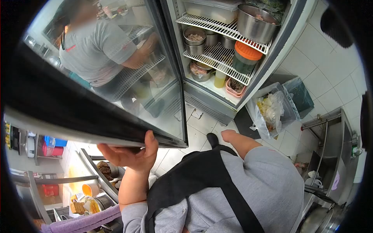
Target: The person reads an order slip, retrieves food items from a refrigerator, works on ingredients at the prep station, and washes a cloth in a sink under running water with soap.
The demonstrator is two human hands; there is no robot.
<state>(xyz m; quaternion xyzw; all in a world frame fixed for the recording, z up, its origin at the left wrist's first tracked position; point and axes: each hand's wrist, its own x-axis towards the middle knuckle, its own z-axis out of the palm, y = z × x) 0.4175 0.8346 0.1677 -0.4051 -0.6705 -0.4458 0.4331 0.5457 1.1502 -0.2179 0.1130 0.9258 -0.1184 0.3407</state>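
Observation:
My left hand (134,155) is wrapped round the edge of a glass refrigerator door (105,134), which stands swung wide on the left. Its thumb lies up along the frame. My right hand (228,135) hangs low before the refrigerator's base, away from the shelves. Its fingers are hidden from view. On the white wire shelves (221,58) are a large metal pot (258,24), a lidded plastic tub (211,11), stacked metal containers of food (195,42) and an orange-lidded container (247,56). Lower down sit a yellow-green container (220,79) and a pink basket (235,87).
A lined trash bin (274,110) stands right of the refrigerator. Metal shelving (330,151) is at the right edge. On the left are a counter with an orange cup (90,190) and a purple cloth (83,220). The door glass shows a person in grey (97,50).

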